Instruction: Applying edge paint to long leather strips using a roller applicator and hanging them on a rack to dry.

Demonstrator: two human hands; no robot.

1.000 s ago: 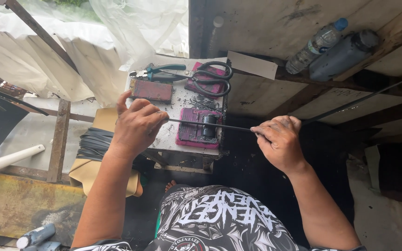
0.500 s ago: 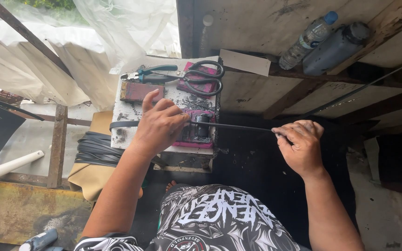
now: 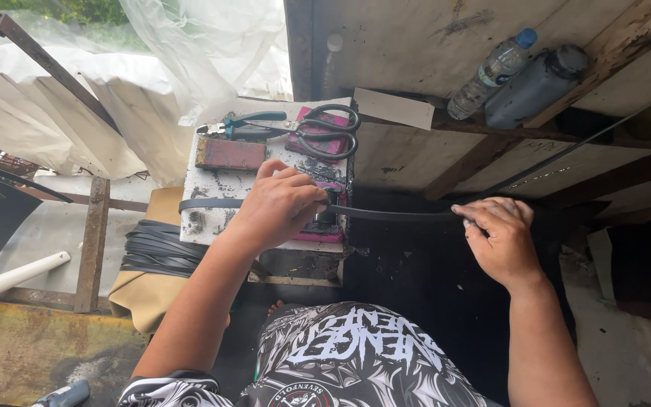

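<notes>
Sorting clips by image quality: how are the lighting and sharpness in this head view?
Head view: daylight overexposes the white sheeting at upper left; the pit under the black strip is deep shadow; both hands, left hand and right hand, look sharp; wide-angle bending at the edges.

Daylight falls through a translucent white plastic sheet [image 3: 190,60] hung over a rusty metal frame [image 3: 47,64]. To the right stands a stained, weathered plywood wall [image 3: 416,45] with dark wooden battens [image 3: 484,154]. Below lies a dark, grimy floor [image 3: 408,264].
</notes>
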